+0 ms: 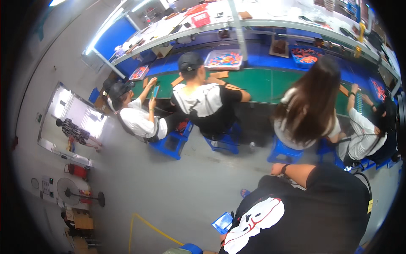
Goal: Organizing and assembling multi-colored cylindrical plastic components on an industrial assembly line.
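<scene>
Neither of my hands shows in the head view. Nearest to me, at the lower right, a person in a black shirt with a white and red graphic [313,211] stands with their back to me. A dark watch is on their wrist [284,169], and a blue-lit phone [223,222] is in front of them. Beyond them, several people sit on blue stools [171,146] along a green conveyor belt [258,84]. One wears a black cap [190,61] and one has long brown hair [311,106].
A tray of colourful parts [223,59] and a blue bin [305,56] lie behind the belt, under a white shelf [270,21]. A bright doorway [76,114] with a person walking opens at the left. A standing fan [69,192] and a yellow cable [148,226] are on the grey floor [169,190].
</scene>
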